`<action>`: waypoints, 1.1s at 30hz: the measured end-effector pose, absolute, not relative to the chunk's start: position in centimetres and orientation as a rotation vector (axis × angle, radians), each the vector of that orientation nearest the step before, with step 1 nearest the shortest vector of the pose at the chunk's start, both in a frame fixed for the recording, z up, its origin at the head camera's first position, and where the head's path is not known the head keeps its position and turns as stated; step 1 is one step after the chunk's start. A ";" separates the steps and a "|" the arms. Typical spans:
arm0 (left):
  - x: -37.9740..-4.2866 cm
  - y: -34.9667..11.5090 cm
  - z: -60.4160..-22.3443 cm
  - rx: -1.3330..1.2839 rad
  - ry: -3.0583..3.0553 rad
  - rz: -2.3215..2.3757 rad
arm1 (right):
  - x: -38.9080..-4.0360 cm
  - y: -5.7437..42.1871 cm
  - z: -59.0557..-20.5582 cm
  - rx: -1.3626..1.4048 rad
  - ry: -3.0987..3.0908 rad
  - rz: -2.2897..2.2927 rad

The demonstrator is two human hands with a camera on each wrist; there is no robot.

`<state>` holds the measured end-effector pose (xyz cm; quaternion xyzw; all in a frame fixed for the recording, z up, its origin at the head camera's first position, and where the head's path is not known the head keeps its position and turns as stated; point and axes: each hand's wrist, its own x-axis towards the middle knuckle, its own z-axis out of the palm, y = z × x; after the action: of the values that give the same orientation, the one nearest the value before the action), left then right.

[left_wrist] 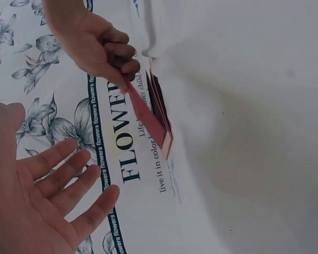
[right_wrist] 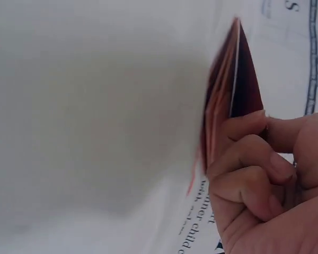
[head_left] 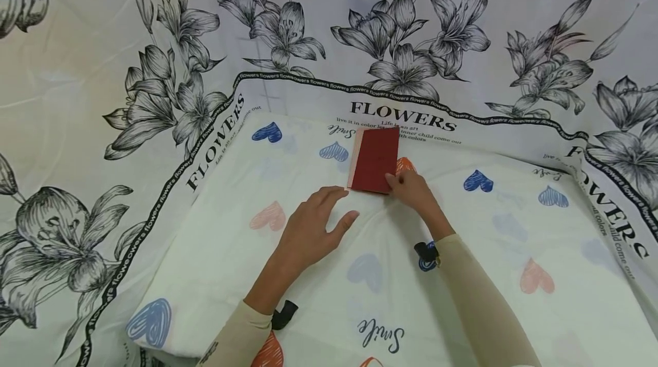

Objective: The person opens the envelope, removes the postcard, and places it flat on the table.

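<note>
A folded dark red paper (head_left: 377,158), with paler pink layers along its left side, lies on the white cloth in front of me. My right hand (head_left: 413,190) pinches its near right corner between thumb and fingers. In the right wrist view, several layers of the folded paper (right_wrist: 249,79) fan apart above the curled fingers of the right hand (right_wrist: 259,169). My left hand (head_left: 312,227) is just short of the paper's near left corner, holding nothing. Its fingers are spread and fairly straight in the left wrist view, where the paper's raised flap (left_wrist: 146,114) also shows.
Under the hands is a white cloth (head_left: 437,310) printed with hearts and the word Smile. Beyond it a floral cloth (head_left: 308,93) with a dark lettered border surrounds the surface. Dark wrist straps (head_left: 426,251) sit at the sleeve ends.
</note>
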<state>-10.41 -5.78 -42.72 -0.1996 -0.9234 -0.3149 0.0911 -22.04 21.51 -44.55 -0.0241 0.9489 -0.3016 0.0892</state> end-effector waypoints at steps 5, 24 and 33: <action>-10.5 -5.8 -42.7 -0.524 -2.728 -1.058 | -20.2 21.4 -43.0 -0.136 2.812 -1.084; -11.1 -4.6 -41.1 -0.318 -2.229 -2.485 | -7.2 18.3 -37.2 -0.313 2.539 -1.471; -11.2 -4.0 -40.9 -0.262 -2.154 -2.532 | -5.3 18.4 -37.3 -0.290 2.574 -1.413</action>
<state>-11.23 -3.97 -40.86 -0.0782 -0.6429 -0.7558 -0.0964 -5.34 18.35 -37.31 -0.0977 0.8683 -0.4769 0.0954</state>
